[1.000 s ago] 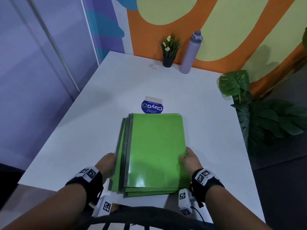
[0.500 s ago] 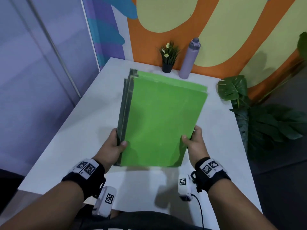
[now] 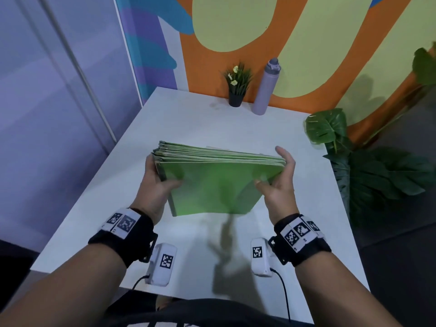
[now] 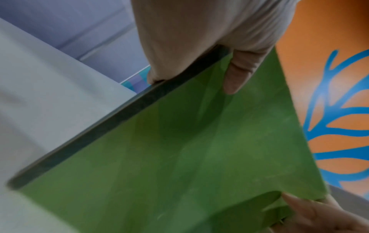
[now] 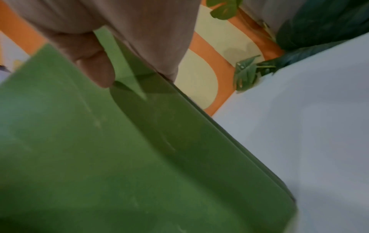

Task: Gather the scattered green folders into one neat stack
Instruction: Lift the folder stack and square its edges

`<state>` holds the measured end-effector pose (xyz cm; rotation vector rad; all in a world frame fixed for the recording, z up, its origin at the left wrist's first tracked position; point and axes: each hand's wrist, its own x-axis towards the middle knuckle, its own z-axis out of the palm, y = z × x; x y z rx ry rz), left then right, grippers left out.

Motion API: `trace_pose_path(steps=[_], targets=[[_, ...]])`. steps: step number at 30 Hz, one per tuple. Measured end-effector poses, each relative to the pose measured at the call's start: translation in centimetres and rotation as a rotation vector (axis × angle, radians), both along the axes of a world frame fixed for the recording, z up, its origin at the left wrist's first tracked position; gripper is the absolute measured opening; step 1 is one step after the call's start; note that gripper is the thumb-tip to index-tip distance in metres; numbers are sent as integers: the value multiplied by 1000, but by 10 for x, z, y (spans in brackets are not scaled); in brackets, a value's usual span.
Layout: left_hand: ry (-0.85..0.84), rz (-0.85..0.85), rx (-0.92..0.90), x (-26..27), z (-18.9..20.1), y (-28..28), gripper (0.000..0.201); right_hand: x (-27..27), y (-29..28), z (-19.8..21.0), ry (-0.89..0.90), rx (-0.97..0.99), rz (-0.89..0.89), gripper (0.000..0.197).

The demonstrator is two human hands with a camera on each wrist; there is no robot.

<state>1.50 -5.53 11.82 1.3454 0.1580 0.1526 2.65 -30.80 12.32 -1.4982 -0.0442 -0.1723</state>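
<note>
Both of our hands have hold of the stack of green folders point(image 3: 219, 182), which stands tipped up on its lower edge between them, that edge at or just above the white table point(image 3: 295, 232); we cannot tell whether it touches. Our left hand point(image 3: 157, 185) grips the stack's left side, thumb pressed on the near cover and fingers curled behind, as the left wrist view confirms. Our right hand point(image 3: 280, 182) clasps the right side more loosely: the thumb lies on the cover, while the fingers point(image 3: 282, 151) stand fairly straight along the far top corner. Seen from the head view, the upper edges of the folders fan slightly apart near the left fingers, so the sheets are not yet flush. We judge the step in hand to be squaring the stack by tapping it on the table. The main risk is the glossy covers sliding against each other: with the right hand's hold so light, a hard tap could let the far folders slip away from that palm and spill beyond our fingertips. Squeezing too hard could instead bow the stack and keep the edges uneven. Well beyond our hands stand a small potted plant point(image 3: 237, 87) and a lilac water bottle point(image 3: 266, 87), which toppled folders could perhaps knock.
</note>
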Motion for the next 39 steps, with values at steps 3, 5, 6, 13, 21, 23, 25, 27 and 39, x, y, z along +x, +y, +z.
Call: trace_pose_path(steps=[3, 5, 6, 13, 21, 23, 25, 27, 39], targets=[[-105, 9, 39, 4, 19, 2, 82, 3, -1, 14, -150, -124, -35, 84], [-138, -13, 63, 5, 25, 2, 83, 6, 2, 16, -201, -205, -35, 81], [-132, -16, 55, 6, 25, 0, 80, 7, 4, 16, -215, -252, -41, 79], [-97, -73, 95, 8, 12, 7, 54, 5, 4, 5, -171, -319, 3, 58], [-103, 47, 190, 11, 5, -2, 43, 5, 15, -1, -104, -277, -187, 48], [-79, 3, 185, 11, 2, 2, 44, 5, 12, -4, -81, -193, -159, 50], [-18, -43, 200, 10, -9, 7, 49, 5, 8, -11, -36, -148, -109, 43], [68, -56, 216, 10, -23, 11, 53, 6, 4, -20, 28, -192, -79, 27], [324, -81, 344, -1, -86, 11, 25, -2, 0, -78, 255, -409, -34, 31]])
